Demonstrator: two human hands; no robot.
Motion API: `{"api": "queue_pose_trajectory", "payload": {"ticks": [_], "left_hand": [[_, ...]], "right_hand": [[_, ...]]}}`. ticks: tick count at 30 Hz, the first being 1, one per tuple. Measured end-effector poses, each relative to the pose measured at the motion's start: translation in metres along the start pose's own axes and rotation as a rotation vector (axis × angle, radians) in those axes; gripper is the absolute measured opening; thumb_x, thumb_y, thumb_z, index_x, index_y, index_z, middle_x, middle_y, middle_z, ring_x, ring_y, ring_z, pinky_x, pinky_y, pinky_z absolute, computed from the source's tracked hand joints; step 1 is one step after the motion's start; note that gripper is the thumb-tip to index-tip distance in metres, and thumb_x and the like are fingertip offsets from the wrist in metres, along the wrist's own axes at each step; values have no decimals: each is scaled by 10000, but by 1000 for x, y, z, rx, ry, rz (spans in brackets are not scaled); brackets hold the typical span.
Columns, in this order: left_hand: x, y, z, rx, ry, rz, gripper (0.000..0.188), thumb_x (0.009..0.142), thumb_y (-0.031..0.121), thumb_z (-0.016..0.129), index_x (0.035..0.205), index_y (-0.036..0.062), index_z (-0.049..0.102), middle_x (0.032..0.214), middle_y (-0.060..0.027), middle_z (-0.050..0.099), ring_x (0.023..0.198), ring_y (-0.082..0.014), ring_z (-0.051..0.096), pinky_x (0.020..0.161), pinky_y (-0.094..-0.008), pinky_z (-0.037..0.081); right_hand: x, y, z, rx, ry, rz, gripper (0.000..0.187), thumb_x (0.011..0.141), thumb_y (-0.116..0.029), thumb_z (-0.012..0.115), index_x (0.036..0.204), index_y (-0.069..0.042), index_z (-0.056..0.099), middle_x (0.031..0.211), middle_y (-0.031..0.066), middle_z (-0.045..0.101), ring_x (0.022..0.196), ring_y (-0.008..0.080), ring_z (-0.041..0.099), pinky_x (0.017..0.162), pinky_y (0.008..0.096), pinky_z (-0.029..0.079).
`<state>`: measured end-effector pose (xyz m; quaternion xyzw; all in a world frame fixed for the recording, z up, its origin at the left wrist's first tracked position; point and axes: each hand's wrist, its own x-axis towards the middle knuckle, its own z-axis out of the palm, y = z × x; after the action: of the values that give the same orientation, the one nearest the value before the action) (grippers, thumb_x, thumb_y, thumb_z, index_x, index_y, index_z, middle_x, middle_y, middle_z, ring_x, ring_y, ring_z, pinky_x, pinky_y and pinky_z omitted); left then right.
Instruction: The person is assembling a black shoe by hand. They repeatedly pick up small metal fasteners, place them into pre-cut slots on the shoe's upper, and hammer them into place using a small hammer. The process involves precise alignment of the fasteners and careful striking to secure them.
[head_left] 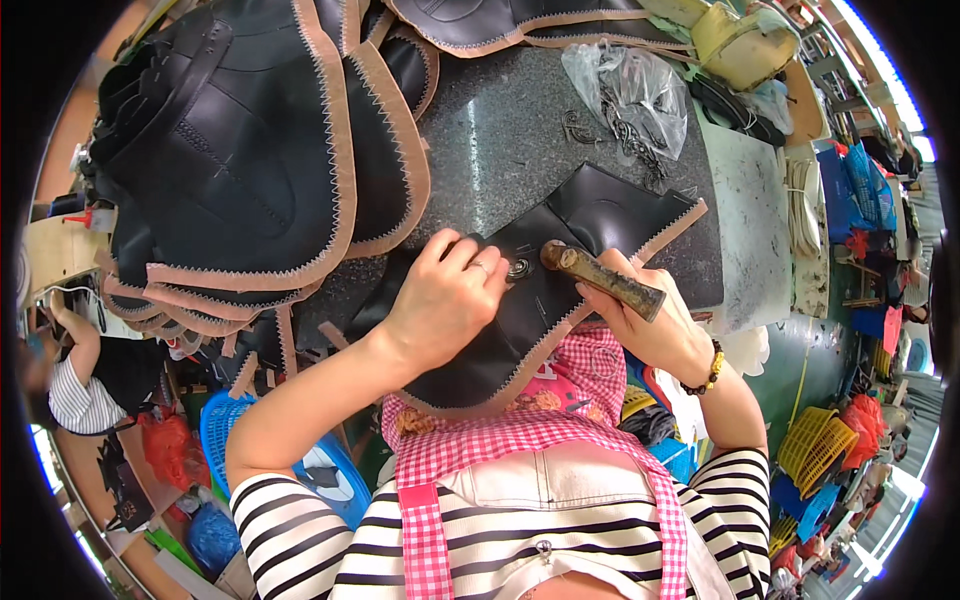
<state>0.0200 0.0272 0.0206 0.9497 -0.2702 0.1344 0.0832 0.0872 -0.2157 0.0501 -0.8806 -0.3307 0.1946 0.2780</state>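
Observation:
A black leather piece [602, 212] with a tan zigzag-stitched edge lies across the near edge of the dark stone slab and hangs over my lap. My left hand [440, 300] is closed over the leather, its fingertips pinching a small silver metal ornament [517, 268]. Just right of the ornament is the head of a hammer [612, 280], held low over the leather. My right hand [655, 318] is wrapped round this worn hammer. What the left fingers cover beneath them is hidden.
A tall stack of black leather pieces [240, 130] covers the slab's left side. Beyond my work, a clear plastic bag [640, 90] of metal ornaments rests on the stone slab [490, 120]. A blue basket [225, 420] stands below left. Another person [85, 385] sits at far left.

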Motion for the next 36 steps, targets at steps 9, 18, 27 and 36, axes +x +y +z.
{"api": "queue_pose_trajectory", "payload": {"ticks": [9,18,27,36], "left_hand": [[-9,-4,12,-126,76,-37,246,754,143,740,961,16,698,956,-64,667,857,-214,624,822,-370,473],[5,-3,3,-186,21,-420,602,733,251,789,1236,63,515,954,-126,633,898,-338,610,829,-420,481],[23,-9,-25,-786,-304,-461,241,728,137,775,879,-11,660,795,-109,665,734,-187,638,682,-323,477],[23,4,-46,-1117,-419,-605,281,755,73,774,1019,0,710,859,-44,717,801,-90,635,769,-263,510]], "right_hand": [[17,-19,1,-30,80,-134,121,895,-114,625,990,-62,572,636,149,567,602,375,605,512,439,470],[-23,59,-49,-360,682,157,155,888,-101,620,1028,-53,573,865,171,630,733,368,640,634,395,490],[-83,184,-60,-733,689,358,225,912,-210,603,1109,-109,569,1014,116,641,832,357,644,699,440,510],[-32,13,-31,-132,561,-380,409,654,-110,801,1036,-71,661,1088,110,630,1013,296,604,893,390,481]]}}
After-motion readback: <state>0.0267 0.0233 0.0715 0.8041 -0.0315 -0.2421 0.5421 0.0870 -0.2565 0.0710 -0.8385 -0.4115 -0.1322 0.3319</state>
